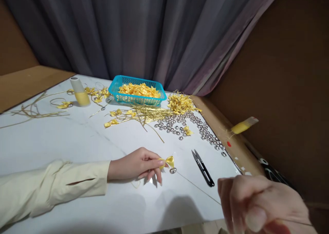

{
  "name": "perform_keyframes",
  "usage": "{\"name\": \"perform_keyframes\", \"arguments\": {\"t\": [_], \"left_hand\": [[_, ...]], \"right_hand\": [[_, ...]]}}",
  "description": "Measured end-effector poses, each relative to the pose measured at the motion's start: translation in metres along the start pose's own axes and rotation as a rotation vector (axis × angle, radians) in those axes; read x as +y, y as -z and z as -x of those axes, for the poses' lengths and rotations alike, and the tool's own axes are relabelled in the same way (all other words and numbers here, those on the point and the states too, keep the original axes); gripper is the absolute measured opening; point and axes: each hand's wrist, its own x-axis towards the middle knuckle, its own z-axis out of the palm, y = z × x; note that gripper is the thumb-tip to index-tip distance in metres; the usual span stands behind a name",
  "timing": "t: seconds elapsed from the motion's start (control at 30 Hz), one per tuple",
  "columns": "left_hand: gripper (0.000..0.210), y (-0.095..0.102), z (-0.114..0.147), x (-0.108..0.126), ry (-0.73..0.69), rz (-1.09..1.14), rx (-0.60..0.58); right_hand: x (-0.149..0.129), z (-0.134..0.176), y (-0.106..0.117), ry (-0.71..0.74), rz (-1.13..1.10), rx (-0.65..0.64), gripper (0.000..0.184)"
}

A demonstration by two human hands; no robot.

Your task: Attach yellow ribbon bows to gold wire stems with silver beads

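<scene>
Thread (196, 186), clasped in right grip (264, 203) at lower right, risked tugging bow (170, 161) from pinching left grip (142, 163) if overpulled.

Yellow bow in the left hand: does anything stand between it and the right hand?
Nothing visible blocks the way from the yellow bow to the right hand; only a thread spans it, from the silver bead by the bow. Black snips lie beyond the thread, apart from it.
</scene>
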Motion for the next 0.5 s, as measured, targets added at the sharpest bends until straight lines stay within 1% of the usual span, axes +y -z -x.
{"name": "perform_keyframes", "arguments": {"t": [0.1, 0.2, 0.33, 0.4, 0.5], "left_hand": [[0.036, 0.001, 0.000, 0.001, -0.028, -0.022, 0.043], [0.038, 0.002, 0.000, 0.001, -0.036, -0.017, 0.076], [0.036, 0.002, -0.001, 0.001, -0.037, -0.012, 0.102], [0.034, 0.002, -0.002, 0.001, -0.033, 0.007, 0.117], [0.029, 0.004, -0.002, 0.002, -0.030, 0.072, 0.102]], "right_hand": [[0.006, 0.001, -0.010, -0.049, -0.143, -0.073, 0.015], [0.011, 0.002, -0.022, -0.121, -0.210, -0.090, 0.010], [0.016, 0.004, -0.035, -0.296, -0.296, -0.049, 0.006], [0.017, 0.004, -0.040, -0.402, -0.271, -0.011, 0.005], [0.019, 0.001, -0.045, -0.516, -0.115, 0.073, 0.011]]}}
